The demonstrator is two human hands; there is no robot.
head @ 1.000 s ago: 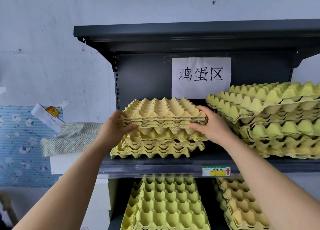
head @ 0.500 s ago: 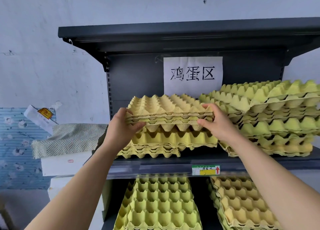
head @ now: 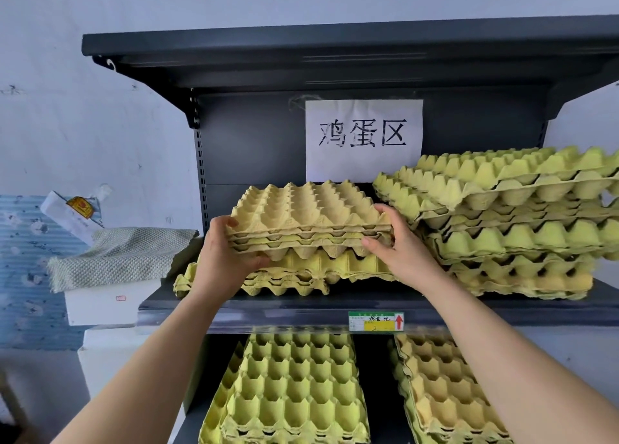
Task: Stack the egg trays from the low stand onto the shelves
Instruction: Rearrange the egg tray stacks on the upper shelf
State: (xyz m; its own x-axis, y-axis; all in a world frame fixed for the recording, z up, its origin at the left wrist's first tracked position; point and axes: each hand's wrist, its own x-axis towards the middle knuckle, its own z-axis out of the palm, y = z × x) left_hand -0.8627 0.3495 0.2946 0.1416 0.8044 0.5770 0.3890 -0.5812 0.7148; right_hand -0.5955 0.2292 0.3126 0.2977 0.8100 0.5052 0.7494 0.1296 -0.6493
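Observation:
A small bundle of tan egg trays (head: pixel 308 212) sits on top of a yellow-green tray pile (head: pixel 301 273) on the dark shelf (head: pixel 301 304). My left hand (head: pixel 224 252) grips the bundle's left edge, thumb on top and fingers underneath. My right hand (head: pixel 398 246) holds the bundle's right edge, thumb over the rim. A taller, skewed pile of egg trays (head: pixel 509 222) stands just to the right on the same shelf, close to my right hand. The low stand is out of view.
On the shelf below lie two more piles of egg trays (head: pixel 291 393) (head: pixel 445 393). A paper sign (head: pixel 363 139) hangs on the back panel; the top shelf (head: pixel 335 52) overhangs. Left of the unit, a folded cloth (head: pixel 117 256) lies on white boxes (head: pixel 104 303).
The bundle has moved slightly back and right over the lower pile, both hands still on its edges. The camera view shifted a little.

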